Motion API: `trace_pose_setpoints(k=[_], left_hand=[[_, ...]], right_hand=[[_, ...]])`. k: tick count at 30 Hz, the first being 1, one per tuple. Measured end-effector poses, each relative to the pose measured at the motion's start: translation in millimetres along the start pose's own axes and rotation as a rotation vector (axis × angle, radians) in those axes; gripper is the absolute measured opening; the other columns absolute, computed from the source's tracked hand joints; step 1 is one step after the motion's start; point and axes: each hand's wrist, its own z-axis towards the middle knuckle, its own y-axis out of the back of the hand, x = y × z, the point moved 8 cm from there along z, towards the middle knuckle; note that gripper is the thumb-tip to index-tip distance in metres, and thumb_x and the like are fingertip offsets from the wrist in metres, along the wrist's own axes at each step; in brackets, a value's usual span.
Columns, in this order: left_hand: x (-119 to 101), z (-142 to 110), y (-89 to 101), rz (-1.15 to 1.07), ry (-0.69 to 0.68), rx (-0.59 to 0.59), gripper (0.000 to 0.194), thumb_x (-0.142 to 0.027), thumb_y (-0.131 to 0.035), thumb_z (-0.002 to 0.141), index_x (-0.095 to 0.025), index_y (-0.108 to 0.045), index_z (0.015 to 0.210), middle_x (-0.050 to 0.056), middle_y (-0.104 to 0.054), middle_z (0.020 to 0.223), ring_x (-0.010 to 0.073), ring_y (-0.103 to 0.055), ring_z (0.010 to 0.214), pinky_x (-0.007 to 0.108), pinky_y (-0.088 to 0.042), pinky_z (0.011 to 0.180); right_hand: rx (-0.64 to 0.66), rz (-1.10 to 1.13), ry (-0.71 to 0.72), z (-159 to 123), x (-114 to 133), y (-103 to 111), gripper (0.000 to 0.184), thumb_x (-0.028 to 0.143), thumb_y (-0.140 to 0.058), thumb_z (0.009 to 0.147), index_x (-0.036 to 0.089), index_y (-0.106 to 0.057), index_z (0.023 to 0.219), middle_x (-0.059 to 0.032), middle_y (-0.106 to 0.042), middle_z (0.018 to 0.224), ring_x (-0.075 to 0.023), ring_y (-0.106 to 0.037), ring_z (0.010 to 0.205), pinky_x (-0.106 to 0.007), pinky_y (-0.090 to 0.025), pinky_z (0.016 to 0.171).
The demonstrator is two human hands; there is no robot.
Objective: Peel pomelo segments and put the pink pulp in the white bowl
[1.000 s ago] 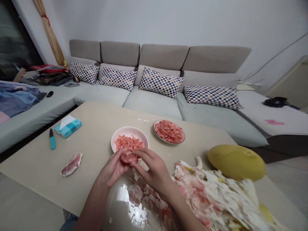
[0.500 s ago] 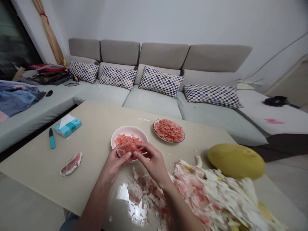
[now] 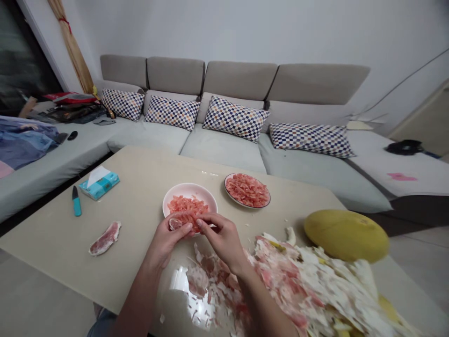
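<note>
My left hand (image 3: 167, 238) is wrapped round a pink pomelo segment (image 3: 185, 219), part of its pale skin showing at the left end. My right hand (image 3: 220, 234) pinches the segment's right end between thumb and fingers. Both hands hover over the near rim of a white bowl (image 3: 166, 199), which holds loose red pulp pieces (image 3: 185, 204). Behind and to the right stands a dark-rimmed plate (image 3: 234, 201) heaped with more pulp (image 3: 247, 189). An unopened segment with white skin (image 3: 105, 238) lies alone on the table at left.
Peel and membrane scraps (image 3: 308, 276) cover the table's near right side. A whole yellow pomelo (image 3: 345, 234) sits beyond them. To the left are a turquoise-handled knife (image 3: 76, 202) and a tissue pack (image 3: 101, 185). A sofa (image 3: 220, 145) with patterned cushions runs behind the table (image 3: 140, 178).
The segment has turned in my hands, its red pulp now facing up. My left thumb has come over its near side, and my right fingers have shifted to its right end.
</note>
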Motion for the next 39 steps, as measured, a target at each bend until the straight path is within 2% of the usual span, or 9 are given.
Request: trace_pose_setpoints(k=[6,10,14,19,24,31,35,39], left_hand=[[4,-1,0.3,-0.077,0.06,-0.015,0.04,-0.021,-0.084,0.069,-0.012,-0.068,0.104,0.007,-0.075,0.091,0.0148,-0.07,0.078,0.028,-0.059,0.078],[4,-1,2.7,-0.066,0.052,-0.043,0.039,-0.021,-0.085,0.068,-0.013,-0.067,0.102,0.008,-0.075,0.096,0.0174,-0.071,0.083,0.031,-0.06,0.08],[2,-2,2.0,-0.067,0.04,-0.043,0.036,-0.02,-0.085,0.068,-0.013,-0.067,0.098,0.007,-0.075,0.095,0.0167,-0.072,0.083,0.028,-0.06,0.08],[3,-1,2.6,-0.146,0.058,-0.058,0.035,-0.017,-0.086,0.066,-0.014,-0.066,0.094,0.004,-0.075,0.086,0.0133,-0.072,0.075,0.025,-0.061,0.076],[6,2,5.0,-0.188,0.073,-0.067,0.034,-0.013,-0.085,0.065,-0.013,-0.067,0.094,0.004,-0.075,0.085,0.013,-0.072,0.075,0.023,-0.061,0.076],[4,5,13.2,-0.249,0.047,-0.11,0.032,-0.009,-0.083,0.066,-0.013,-0.066,0.093,0.003,-0.075,0.083,0.0134,-0.072,0.073,0.024,-0.062,0.073],[6,5,13.6,-0.246,0.066,-0.117,0.034,-0.007,-0.083,0.066,-0.013,-0.064,0.094,0.004,-0.075,0.084,0.0138,-0.072,0.074,0.024,-0.062,0.074],[8,4,12.2,-0.227,0.091,-0.115,0.036,-0.008,-0.083,0.066,-0.013,-0.063,0.096,0.005,-0.075,0.085,0.0135,-0.072,0.073,0.024,-0.062,0.074]], right_hand=[[0.041,0.097,-0.122,4,-20,-5,0.026,0.04,-0.064,0.086,0.016,-0.075,0.088,-0.0083,-0.074,0.084,-0.0213,-0.067,0.073,-0.033,-0.055,0.068],[0.037,0.078,-0.13,3,-19,-7,0.024,0.04,-0.068,0.083,0.017,-0.074,0.089,-0.0071,-0.074,0.086,-0.0204,-0.066,0.075,-0.031,-0.054,0.07],[0.013,0.095,-0.151,2,-18,-5,0.024,0.039,-0.074,0.078,0.017,-0.073,0.088,-0.0061,-0.073,0.084,-0.0191,-0.065,0.074,-0.03,-0.053,0.068],[0.028,0.306,-0.282,4,-31,-7,0.031,0.047,-0.075,0.076,0.016,-0.073,0.083,-0.0046,-0.07,0.078,-0.0168,-0.063,0.066,-0.029,-0.054,0.061],[0.06,0.491,-0.404,4,-39,-14,0.035,0.049,-0.079,0.07,0.016,-0.072,0.076,-0.0023,-0.068,0.07,-0.0148,-0.063,0.063,-0.028,-0.055,0.063],[-0.033,0.49,-0.384,8,-39,3,0.034,0.048,-0.081,0.067,0.017,-0.074,0.079,-0.0013,-0.067,0.075,-0.0135,-0.061,0.068,-0.025,-0.055,0.063],[0.006,0.402,-0.361,10,-44,5,0.038,0.051,-0.079,0.07,0.018,-0.076,0.09,-0.0063,-0.074,0.09,-0.0191,-0.066,0.077,-0.032,-0.057,0.071],[0.004,0.209,-0.251,13,-44,7,0.037,0.047,-0.072,0.078,0.02,-0.077,0.103,-0.0104,-0.075,0.11,-0.0278,-0.067,0.101,-0.042,-0.054,0.089]])
